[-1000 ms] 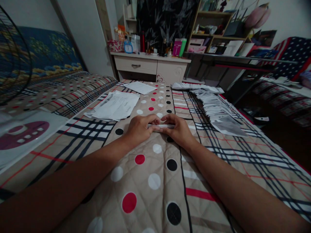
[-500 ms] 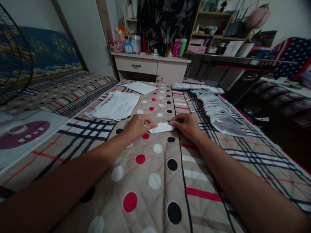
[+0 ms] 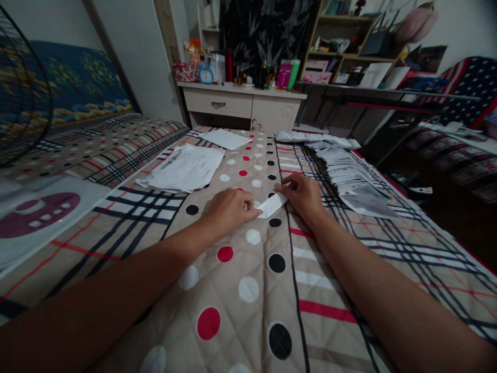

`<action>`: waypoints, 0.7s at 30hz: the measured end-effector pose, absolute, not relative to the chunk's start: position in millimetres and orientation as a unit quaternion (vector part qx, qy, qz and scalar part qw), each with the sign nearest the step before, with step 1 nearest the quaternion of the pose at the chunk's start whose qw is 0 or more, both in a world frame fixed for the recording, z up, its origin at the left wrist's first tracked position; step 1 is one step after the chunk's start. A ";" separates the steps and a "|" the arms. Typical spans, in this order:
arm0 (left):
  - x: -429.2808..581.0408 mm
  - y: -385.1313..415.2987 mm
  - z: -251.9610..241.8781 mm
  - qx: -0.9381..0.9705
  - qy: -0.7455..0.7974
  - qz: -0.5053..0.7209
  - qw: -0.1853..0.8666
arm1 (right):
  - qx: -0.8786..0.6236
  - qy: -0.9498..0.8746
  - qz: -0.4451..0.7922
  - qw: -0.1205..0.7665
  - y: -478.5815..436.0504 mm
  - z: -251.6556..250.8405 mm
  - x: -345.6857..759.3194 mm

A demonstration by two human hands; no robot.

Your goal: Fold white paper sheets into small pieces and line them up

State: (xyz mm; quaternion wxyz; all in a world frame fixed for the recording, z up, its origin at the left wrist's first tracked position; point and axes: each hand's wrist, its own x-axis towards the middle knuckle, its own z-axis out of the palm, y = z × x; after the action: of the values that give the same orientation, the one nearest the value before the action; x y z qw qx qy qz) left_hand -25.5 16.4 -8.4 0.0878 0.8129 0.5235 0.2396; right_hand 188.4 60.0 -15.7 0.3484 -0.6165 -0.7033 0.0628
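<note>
A narrow folded strip of white paper lies slantwise just over the bedspread, its right end farther from me than its left. My left hand is closed, thumb and fingers pinching the near left end. At the far right end my right hand pinches the paper between thumb and fingers. Left of my hands rests a stack of printed sheets, with more white paper behind it. To the right runs a long row of folded papers, overlapping one another.
The quilted bedspread is dotted and plaid. A white plastic bag with a purple print lies at the left, near a black wire fan guard. A dresser carrying bottles stands behind the bed. The bed's right edge drops to a dark floor.
The paper strip has turned from nearly level to slanted, its right end going up and away. My left hand has shifted slightly right and nearer; my right hand has moved slightly farther.
</note>
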 end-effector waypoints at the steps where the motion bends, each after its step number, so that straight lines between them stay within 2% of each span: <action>1: -26.1 16.9 -9.1 0.821 0.506 0.254 0.076 | -0.627 -0.704 0.050 0.329 59.3 -15.0 186.9; 4: -27.8 20.9 -13.4 0.882 0.378 0.279 0.044 | -0.651 -0.708 0.005 0.273 58.4 -14.5 183.6; 6: -28.0 23.0 -16.6 0.918 0.305 0.253 0.033 | -0.647 -0.718 -0.035 0.253 57.8 -15.2 182.2; 9: -27.3 21.6 -18.1 0.930 0.298 0.215 0.014 | -0.592 -0.763 -0.061 0.251 49.6 -14.8 175.9; 12: -26.8 16.3 -14.0 0.926 0.326 0.190 -0.005 | -0.535 -0.800 0.011 0.270 22.6 -9.6 158.7; 15: -27.0 11.9 -7.8 0.923 0.350 0.161 -0.001 | -0.483 -0.829 0.141 0.242 -15.5 -3.8 139.8; 21: -28.2 11.9 -9.4 0.923 0.341 0.174 0.025 | -0.464 -0.860 0.134 0.165 -23.3 -11.3 159.2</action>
State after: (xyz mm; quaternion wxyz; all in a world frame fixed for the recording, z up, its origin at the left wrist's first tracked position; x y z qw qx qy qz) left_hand -28.2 11.9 -9.4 0.0245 0.9233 0.3413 0.1744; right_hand 159.2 -23.3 -11.3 0.1655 -0.4638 -0.8599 0.1342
